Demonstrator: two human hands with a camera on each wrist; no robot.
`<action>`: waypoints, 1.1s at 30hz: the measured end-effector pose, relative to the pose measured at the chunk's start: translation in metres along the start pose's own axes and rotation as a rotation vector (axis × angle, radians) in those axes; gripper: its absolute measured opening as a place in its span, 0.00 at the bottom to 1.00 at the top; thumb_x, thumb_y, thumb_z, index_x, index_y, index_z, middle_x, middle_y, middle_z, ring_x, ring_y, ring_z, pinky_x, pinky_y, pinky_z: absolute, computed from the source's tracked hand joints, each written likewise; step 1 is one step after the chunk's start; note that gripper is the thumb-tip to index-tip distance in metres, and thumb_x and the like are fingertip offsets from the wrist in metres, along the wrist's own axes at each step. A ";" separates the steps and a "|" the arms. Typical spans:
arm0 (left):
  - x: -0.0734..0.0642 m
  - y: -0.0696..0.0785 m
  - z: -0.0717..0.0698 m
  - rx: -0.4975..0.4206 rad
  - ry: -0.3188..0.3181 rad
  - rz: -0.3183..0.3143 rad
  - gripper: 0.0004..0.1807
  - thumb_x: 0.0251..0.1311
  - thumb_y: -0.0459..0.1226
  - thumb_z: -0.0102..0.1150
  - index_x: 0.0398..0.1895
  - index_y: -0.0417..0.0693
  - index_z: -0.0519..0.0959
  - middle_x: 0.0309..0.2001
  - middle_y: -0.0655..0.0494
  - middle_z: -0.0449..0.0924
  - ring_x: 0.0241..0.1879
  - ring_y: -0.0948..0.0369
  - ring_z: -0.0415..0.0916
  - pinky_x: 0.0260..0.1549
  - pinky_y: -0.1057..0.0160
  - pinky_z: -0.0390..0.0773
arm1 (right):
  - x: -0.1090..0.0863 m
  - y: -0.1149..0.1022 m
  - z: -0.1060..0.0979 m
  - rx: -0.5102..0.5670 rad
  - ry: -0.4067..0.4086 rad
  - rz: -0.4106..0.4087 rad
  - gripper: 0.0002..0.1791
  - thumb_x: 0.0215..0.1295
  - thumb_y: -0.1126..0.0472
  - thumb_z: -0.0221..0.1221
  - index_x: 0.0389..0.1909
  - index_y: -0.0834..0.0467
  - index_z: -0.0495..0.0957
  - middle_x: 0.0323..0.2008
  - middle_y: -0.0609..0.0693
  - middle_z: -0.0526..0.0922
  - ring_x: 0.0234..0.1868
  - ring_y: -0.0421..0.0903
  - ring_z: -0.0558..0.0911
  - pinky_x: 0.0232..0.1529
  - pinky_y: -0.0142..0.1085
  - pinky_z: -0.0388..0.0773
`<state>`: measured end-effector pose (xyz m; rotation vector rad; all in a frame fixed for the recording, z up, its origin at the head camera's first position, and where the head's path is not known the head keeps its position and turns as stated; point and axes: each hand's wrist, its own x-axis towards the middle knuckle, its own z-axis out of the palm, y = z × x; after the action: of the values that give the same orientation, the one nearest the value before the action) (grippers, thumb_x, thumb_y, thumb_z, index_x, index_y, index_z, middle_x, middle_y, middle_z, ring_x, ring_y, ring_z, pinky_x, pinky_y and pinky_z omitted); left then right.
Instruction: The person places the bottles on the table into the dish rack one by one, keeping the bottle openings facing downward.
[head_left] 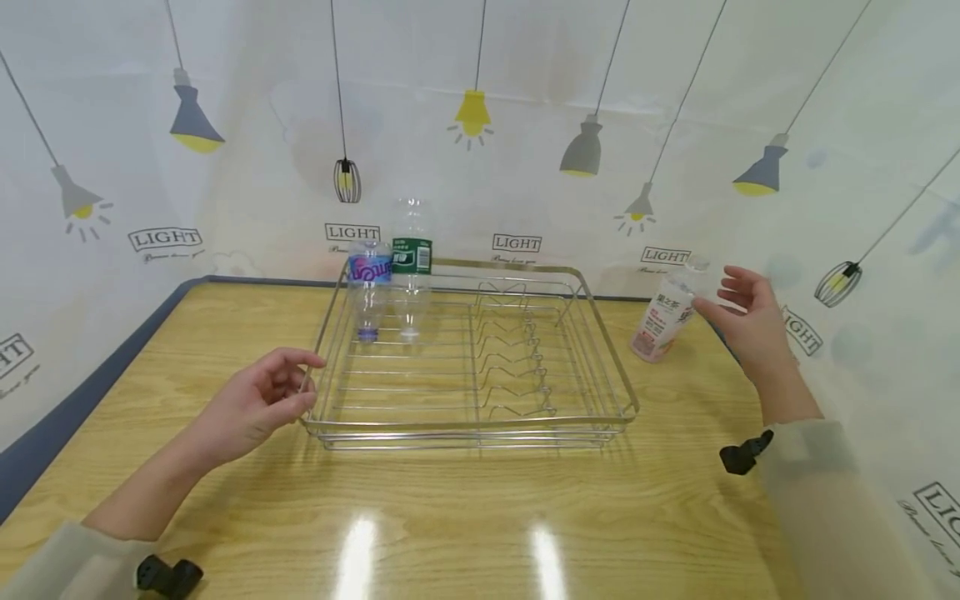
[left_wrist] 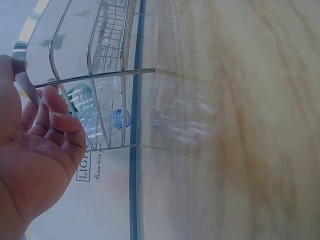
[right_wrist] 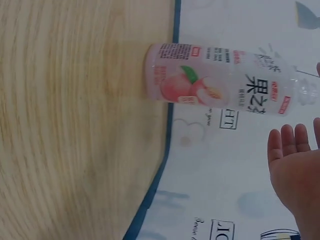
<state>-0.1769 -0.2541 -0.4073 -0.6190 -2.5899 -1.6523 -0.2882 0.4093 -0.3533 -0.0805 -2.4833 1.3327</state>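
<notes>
A wire dish rack (head_left: 480, 423) with a flat metal rim stands mid-table. My left hand (head_left: 251, 404) is at its front left corner, with fingers and thumb curled about the rim (left_wrist: 21, 65). At the right, a clear plastic bottle (head_left: 663, 315) with a pink peach label (right_wrist: 187, 82) stands on the table. Beside its upper part is my right hand (head_left: 750, 325), fingers spread and the thumb close to the bottle; whether they touch cannot be told. Two clear bottles stand cap-down in the rack's back left: one purple-labelled bottle (head_left: 369, 279), one green-labelled bottle (head_left: 411, 258).
The wooden table (head_left: 450, 517) has a dark blue edge (head_left: 135, 350). Behind and beside it hangs a white curtain (head_left: 420, 75) printed with lamps. Wire plate dividers (head_left: 517, 358) fill the rack's right half. A black wrist camera (head_left: 746, 454) sits at the right sleeve.
</notes>
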 end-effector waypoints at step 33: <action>-0.003 0.003 -0.001 0.007 0.000 -0.010 0.23 0.79 0.32 0.63 0.73 0.38 0.73 0.41 0.56 0.81 0.33 0.59 0.80 0.31 0.62 0.82 | 0.015 0.023 0.027 0.015 -0.079 0.074 0.51 0.79 0.45 0.64 0.90 0.51 0.45 0.78 0.57 0.60 0.64 0.39 0.70 0.54 0.24 0.72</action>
<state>-0.1731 -0.2548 -0.4048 -0.6073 -2.6017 -1.6456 -0.3132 0.4030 -0.3822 -0.1203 -2.5581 1.4100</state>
